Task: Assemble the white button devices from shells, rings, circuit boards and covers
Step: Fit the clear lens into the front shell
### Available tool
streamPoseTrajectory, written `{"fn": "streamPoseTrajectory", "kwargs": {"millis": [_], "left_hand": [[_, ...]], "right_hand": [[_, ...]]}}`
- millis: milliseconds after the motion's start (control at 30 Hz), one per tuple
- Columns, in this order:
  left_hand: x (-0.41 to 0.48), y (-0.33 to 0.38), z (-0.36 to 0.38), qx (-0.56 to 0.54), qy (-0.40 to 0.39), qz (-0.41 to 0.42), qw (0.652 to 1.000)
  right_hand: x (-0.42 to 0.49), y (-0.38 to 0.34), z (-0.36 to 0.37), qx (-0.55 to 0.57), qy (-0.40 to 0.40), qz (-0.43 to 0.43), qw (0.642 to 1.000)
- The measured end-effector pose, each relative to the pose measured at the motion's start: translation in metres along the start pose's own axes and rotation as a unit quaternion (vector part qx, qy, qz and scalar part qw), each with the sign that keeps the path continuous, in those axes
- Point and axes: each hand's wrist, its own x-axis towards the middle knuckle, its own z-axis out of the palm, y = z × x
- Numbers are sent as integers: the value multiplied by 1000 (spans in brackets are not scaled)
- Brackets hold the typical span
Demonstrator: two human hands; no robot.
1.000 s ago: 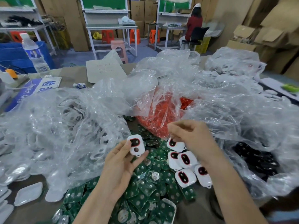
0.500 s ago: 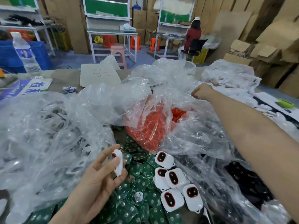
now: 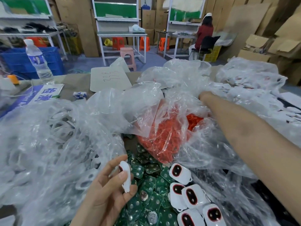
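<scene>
While clear plastic bags (image 3: 48, 136) bury most of your desk (image 3: 75, 84), your right hand (image 3: 204, 95) reaches into them past the bag of orange rings (image 3: 162, 137), so can't tell its grip. Green circuit boards (image 3: 149, 181) lie nearest you, and your left hand (image 3: 105, 193) pinches a white shell (image 3: 126, 178) above them.

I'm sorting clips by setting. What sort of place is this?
Probably a small electronics assembly workshop: clear bags of bulk parts crowd the table, green circuit boards lie heaped beside part-built white button devices, and metal workbenches and cardboard boxes stand behind.
</scene>
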Motion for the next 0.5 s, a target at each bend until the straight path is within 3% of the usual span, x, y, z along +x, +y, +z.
{"fn": "streamPoseTrajectory", "kwargs": {"millis": [133, 267, 333, 400, 500], "left_hand": [[0, 0, 1, 8, -9, -10, 1000], [-1, 0, 2, -2, -7, -8, 1000], [-3, 1, 3, -8, -16, -5, 1000], [-3, 1, 1, -8, -19, -2, 1000], [-2, 0, 2, -11, -23, -2, 1000]], "right_hand": [[4, 3, 8, 54, 58, 0, 997], [2, 10, 12, 222, 94, 57, 969], [0, 18, 12, 338, 112, 91, 930], [-7, 23, 12, 469, 109, 112, 869], [-11, 26, 11, 552, 92, 99, 823]]}}
